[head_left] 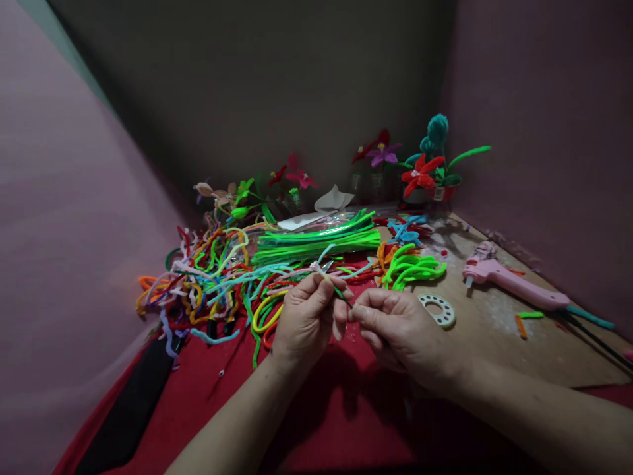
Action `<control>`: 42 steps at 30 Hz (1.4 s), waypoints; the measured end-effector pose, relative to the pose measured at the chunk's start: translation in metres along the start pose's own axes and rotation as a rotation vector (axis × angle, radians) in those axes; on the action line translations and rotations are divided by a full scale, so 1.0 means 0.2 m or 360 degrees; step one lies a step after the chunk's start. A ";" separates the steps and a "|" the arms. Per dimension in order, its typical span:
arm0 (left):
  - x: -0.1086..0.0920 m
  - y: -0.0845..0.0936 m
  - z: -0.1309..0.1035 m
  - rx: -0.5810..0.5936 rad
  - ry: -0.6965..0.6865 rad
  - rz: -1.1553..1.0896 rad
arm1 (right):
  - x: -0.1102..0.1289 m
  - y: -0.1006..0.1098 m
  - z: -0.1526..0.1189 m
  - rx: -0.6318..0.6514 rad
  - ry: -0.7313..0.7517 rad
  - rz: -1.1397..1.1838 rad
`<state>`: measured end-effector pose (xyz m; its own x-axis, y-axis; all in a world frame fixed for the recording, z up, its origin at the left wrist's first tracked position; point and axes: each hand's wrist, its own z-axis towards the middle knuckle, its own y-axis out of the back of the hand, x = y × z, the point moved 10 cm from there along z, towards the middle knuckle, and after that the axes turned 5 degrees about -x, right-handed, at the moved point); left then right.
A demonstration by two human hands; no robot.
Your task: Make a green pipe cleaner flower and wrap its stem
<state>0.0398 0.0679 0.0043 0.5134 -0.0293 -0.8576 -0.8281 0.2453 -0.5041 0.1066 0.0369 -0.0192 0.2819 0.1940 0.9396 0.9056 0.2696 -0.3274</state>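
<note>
Above the red cloth, my left hand [307, 310] pinches a thin dark green stem [343, 296] between thumb and fingers. A small whitish tuft [315, 266] pokes out over the left fingertips; whether it is joined to the stem is hard to see. My right hand [398, 323] is closed on the stem's lower end, close beside the left fingers. Just behind both hands lie loose pipe cleaners [270, 270] in many colours and a bundle of green pipe cleaners [316, 245] in clear plastic.
To the right, a pink glue gun [514, 282] rests on a brown board [475, 349], with a pale ring with holes [438, 310] and bright green looped pieces [413, 267] nearby. Pipe-cleaner flowers [422, 175] stand along the back. A black object [133, 402] lies at left.
</note>
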 end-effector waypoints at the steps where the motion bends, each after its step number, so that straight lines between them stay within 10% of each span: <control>1: 0.00 0.00 0.00 0.0004 0.0001 -0.0004 | -0.01 -0.01 0.00 0.0020 -0.0019 0.0053; 18: -0.03 -0.02 0.00 0.0108 0.0010 -0.0001 | 0.05 0.03 0.03 -0.0024 0.0150 0.0063; 35: -0.10 0.12 0.01 -0.0360 -0.0109 0.0207 | 0.09 0.10 0.03 -0.0233 0.0201 0.0014; 42: 0.00 0.07 -0.01 -0.0209 0.0119 0.0352 | 0.12 0.08 0.02 -0.0197 0.0159 0.0221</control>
<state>0.0270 0.0692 -0.0023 0.3031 -0.0614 -0.9510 -0.9428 0.1260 -0.3086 0.1269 0.0492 -0.0023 0.4312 0.1254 0.8935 0.8861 0.1277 -0.4455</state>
